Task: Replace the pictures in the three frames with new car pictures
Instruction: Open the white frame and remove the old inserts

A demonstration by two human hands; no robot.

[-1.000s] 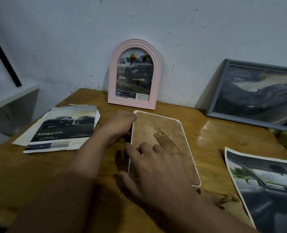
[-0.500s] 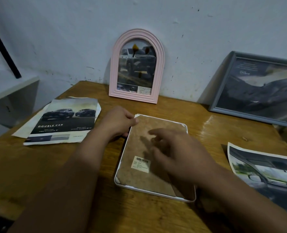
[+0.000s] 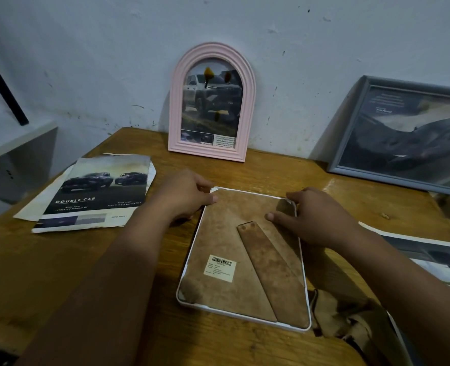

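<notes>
Lying face down between the two hands, the white frame (image 3: 304, 307) shows its brown backing board (image 3: 218, 233), a folded stand (image 3: 271, 273) and a barcode sticker (image 3: 221, 268) with print too small to read. Beyond the left hand (image 3: 184, 194), a car brochure (image 3: 97, 191) reads "DOUBLE CAB". Left fingers curl over the frame's far left corner, while the right hand (image 3: 313, 215) grips the far right corner, thumb on the backing.
</notes>
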